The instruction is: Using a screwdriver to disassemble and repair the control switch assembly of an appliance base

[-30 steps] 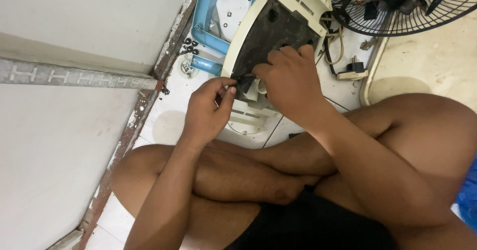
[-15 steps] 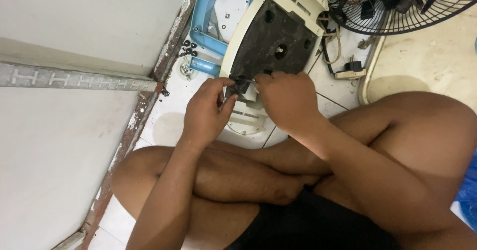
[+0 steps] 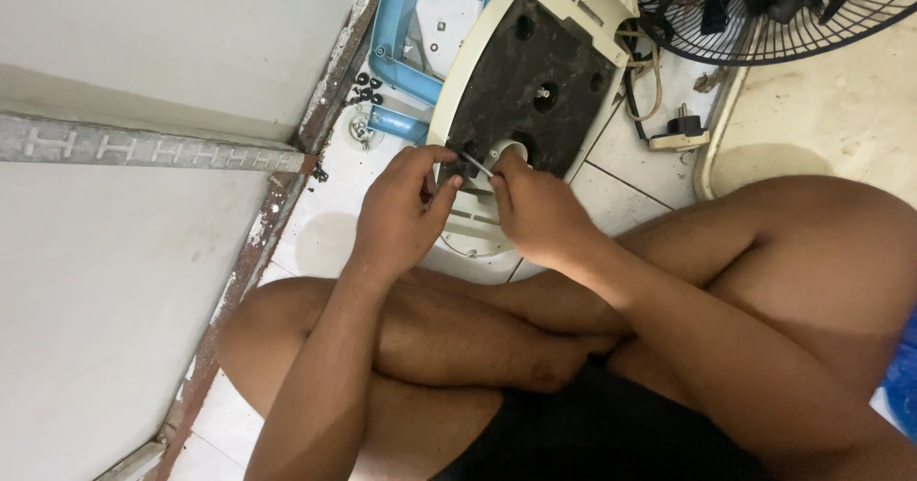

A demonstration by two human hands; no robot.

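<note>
Both pinching: left hand [image 3: 401,215] and right hand [image 3: 535,215] on thin metal pin [image 3: 479,164] at fan base [image 3: 530,80]; may slip, roll among loose screws [image 3: 368,89]

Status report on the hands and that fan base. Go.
Left hand and right hand both pinching a thin metal rod at the fan base underside. Base upturned on tiles. Loose black screws and power plug nearby, not obstructing.
</note>
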